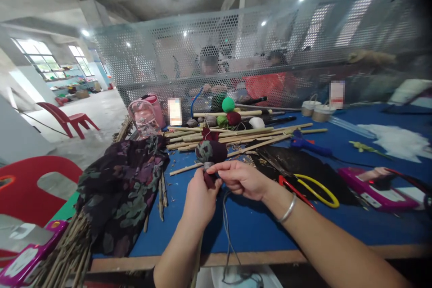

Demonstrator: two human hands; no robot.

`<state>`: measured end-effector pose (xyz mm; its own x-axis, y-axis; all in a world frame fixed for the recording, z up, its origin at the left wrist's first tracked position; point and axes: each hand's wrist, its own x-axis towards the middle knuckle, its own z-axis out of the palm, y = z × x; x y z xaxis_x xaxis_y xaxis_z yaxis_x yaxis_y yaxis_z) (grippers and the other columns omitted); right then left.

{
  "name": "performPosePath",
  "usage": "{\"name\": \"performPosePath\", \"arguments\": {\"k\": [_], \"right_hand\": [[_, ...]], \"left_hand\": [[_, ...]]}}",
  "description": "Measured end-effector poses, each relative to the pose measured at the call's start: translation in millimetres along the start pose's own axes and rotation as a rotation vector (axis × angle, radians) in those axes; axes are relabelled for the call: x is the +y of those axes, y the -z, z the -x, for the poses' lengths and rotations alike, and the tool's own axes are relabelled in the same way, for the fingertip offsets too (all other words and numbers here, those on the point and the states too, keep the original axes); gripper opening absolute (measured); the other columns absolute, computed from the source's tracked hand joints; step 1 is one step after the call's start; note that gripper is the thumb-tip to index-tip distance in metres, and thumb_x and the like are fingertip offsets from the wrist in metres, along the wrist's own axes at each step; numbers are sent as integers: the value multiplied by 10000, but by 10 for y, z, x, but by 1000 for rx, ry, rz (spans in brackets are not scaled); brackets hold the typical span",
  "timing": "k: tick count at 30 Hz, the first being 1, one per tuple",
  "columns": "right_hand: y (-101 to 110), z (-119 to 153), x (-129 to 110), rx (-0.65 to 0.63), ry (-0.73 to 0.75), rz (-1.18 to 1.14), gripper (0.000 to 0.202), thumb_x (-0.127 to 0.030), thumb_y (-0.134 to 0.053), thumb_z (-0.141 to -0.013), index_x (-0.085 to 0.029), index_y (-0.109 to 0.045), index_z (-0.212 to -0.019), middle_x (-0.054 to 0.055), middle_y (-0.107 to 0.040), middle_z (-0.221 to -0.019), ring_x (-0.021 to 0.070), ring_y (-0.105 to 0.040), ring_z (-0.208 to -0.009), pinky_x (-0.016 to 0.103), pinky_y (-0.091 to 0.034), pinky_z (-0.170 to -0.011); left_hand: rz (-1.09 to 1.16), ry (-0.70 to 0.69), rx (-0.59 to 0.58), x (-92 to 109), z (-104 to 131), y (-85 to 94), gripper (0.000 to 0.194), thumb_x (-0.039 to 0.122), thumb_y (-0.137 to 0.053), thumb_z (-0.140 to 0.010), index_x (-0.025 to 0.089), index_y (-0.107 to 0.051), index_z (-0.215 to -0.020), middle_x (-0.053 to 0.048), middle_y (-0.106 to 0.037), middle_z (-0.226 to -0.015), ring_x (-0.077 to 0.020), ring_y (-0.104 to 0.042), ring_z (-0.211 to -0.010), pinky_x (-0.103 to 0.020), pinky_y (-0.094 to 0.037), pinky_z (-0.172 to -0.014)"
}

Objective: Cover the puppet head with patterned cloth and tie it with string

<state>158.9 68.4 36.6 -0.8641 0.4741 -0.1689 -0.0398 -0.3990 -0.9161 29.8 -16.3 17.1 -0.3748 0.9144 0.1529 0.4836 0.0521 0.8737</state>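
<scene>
My left hand (200,200) grips the gathered neck of a small stuffed cloth ball (211,150), dark maroon with a grey-green patch, holding it upright over the blue table (263,225). My right hand (241,179), a silver bangle on its wrist, pinches the same neck just under the ball. A thin grey cord (227,225) hangs from my hands down past the table's front edge.
Dark floral cloth (119,189) lies at left over a bundle of thin sticks (72,245). Bamboo sticks (236,137), coloured balls (228,104), a blue glue gun (305,145), yellow-handled scissors (315,189) and white stuffing (398,140) lie beyond. People sit behind a perforated metal screen (202,49).
</scene>
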Motion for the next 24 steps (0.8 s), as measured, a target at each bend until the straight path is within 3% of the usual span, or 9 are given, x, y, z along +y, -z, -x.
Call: {"name": "performPosePath", "arguments": {"k": [10,15,20,24], "right_hand": [[92,-73,39,48,10,3,249,-312,-706,-687,-126,-650,-843,-127,-230,-403,18,-101,-364,164,-47,-347],[104,-109,66,81,16,50,297,-334,-735,-643,-125,-636,-830,-121,-301,-378,17,-130,-337,170,-61,-330],[83,-126,65,109,77,52,326,-343,-769,-587,-136,-582,-754,-118,-349,-382,14,-159,-307,178,-72,-301],[100,-114,71,111,126,2,376,-289,-815,-526,-163,-504,-696,-129,-347,-403,4,-169,-307,170,-92,-305]], "left_hand": [[126,-2,27,22,12,78,229,317,-566,-785,153,-570,-944,-33,-635,-762,-135,-520,-622,-245,-407,-602],[251,-25,13,-3,13,76,237,353,-586,-774,159,-569,-910,-10,-613,-751,-118,-521,-625,-225,-413,-588],[415,41,-141,15,54,122,317,452,-576,-778,181,-510,-929,81,-431,-589,-55,-363,-383,-188,-320,-362],[469,48,-264,77,97,166,321,475,-578,-778,187,-477,-879,95,-383,-581,-36,-364,-339,-168,-310,-322]]}}
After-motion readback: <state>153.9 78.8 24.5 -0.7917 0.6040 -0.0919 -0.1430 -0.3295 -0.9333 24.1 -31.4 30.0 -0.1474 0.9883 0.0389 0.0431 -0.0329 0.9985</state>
